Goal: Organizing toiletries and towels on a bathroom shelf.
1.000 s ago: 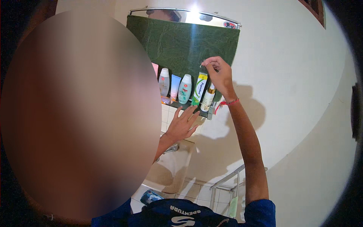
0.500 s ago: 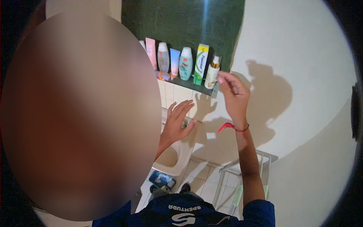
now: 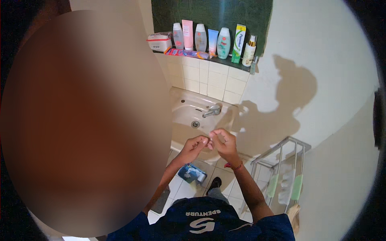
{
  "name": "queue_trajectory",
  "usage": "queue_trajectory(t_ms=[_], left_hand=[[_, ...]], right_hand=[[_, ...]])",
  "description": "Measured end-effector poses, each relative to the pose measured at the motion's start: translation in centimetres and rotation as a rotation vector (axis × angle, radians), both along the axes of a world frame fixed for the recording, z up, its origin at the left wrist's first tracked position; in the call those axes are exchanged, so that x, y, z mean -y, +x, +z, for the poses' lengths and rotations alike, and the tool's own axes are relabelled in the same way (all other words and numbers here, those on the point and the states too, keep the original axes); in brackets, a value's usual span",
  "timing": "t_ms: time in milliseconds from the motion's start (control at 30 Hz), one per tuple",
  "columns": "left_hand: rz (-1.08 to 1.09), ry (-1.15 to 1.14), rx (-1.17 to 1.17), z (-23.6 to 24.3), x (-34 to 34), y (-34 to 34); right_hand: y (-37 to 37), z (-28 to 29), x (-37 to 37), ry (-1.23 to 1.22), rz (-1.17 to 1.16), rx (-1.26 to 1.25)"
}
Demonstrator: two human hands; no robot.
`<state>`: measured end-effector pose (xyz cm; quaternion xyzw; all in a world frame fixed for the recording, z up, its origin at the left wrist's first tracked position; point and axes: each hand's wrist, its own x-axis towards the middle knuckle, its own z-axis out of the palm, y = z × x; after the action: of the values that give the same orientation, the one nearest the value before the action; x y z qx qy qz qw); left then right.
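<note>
In front of the cream washbasin (image 3: 231, 120), my left hand (image 3: 194, 148) and my right hand (image 3: 226, 146) meet, fingertips almost touching. The left fingers are curled in, with the thumb against them. On the right, thumb and forefinger are pinched together; a red thread bracelet circles that wrist. Whatever lies between the fingertips is too small to make out. Past the hands, the basin has a chrome tap (image 3: 212, 111) and a drain (image 3: 195, 124).
Along a dark shelf stand a white pump bottle (image 3: 249, 52), a green-and-yellow box (image 3: 238, 44), a teal bottle (image 3: 224, 44), a pink tube (image 3: 187, 35) and a white pack (image 3: 160, 42). A metal rack (image 3: 298, 143) is at right; a blue container (image 3: 187, 173) sits below. A blurred oval hides the left.
My right hand has come down from beside the pump bottle to my left hand. The left fingers, spread before, are now curled. More of the shelf and basin shows.
</note>
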<state>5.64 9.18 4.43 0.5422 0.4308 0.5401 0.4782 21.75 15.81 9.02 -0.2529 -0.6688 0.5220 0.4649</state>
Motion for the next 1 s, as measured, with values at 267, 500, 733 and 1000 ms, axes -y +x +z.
queue_trajectory(t_ms=[267, 500, 733, 1000], left_hand=[[-0.027, -0.161, 0.155, -6.3, 11.6, -1.8], [-0.045, -0.181, 0.034, -8.8, 15.9, -1.3], [0.163, -0.316, -0.01, -15.8, 18.9, -2.0], [0.662, -0.455, 0.446, -38.3, 28.3, 1.0]], right_hand=[[-1.0, -7.3, 13.4, 0.062, -0.154, 0.152], [1.3, -9.2, 17.4, -0.095, -0.074, 0.322], [-0.3, -17.7, 15.6, -0.159, 0.139, 0.496], [-2.5, -43.3, 16.2, -0.046, 0.296, 0.796]])
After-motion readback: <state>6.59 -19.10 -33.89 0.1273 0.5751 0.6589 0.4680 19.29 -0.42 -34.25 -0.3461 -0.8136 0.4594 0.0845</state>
